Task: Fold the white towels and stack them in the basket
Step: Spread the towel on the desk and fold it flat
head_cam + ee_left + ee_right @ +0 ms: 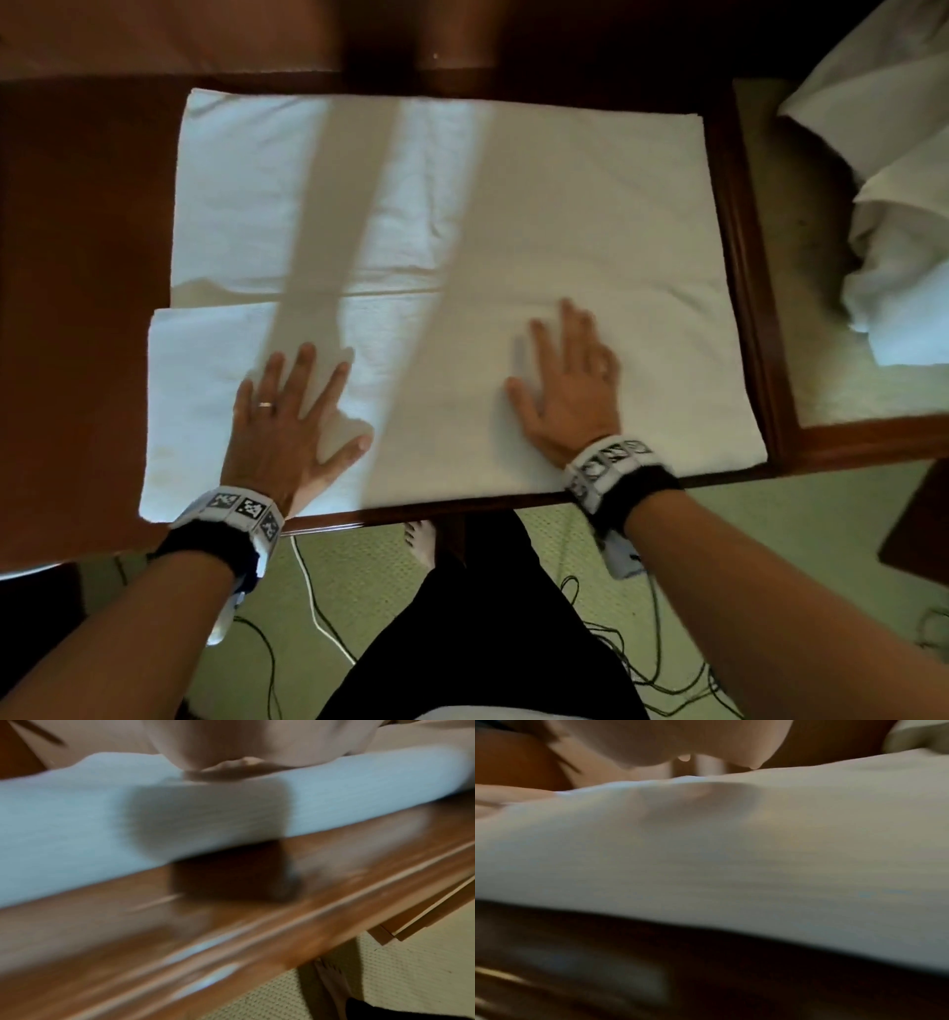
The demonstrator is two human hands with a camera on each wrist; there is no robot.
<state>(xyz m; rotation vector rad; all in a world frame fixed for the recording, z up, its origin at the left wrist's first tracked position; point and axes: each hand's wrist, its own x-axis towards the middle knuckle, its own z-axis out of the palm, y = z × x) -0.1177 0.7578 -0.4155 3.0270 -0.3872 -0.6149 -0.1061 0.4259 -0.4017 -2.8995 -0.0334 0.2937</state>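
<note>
Head view: my left hand (287, 411) and right hand (570, 380) press flat, fingers spread, gripping nothing, on the near fold of the white towel (462, 205) covering the table (77, 257). Soft and limp, I judge; best pinched at corners.

A towel (513, 205) lies spread on a table (77, 257), covering its middle and right part; its near portion is folded over, the fold's edge running left to right across the middle. The left hand (277, 416) rests flat on the near left of the towel, the right hand (570, 380) flat on the near right. More towels (888, 205) lie heaped right of the table. Cables (318, 616) trail on the floor under the near edge.
</note>
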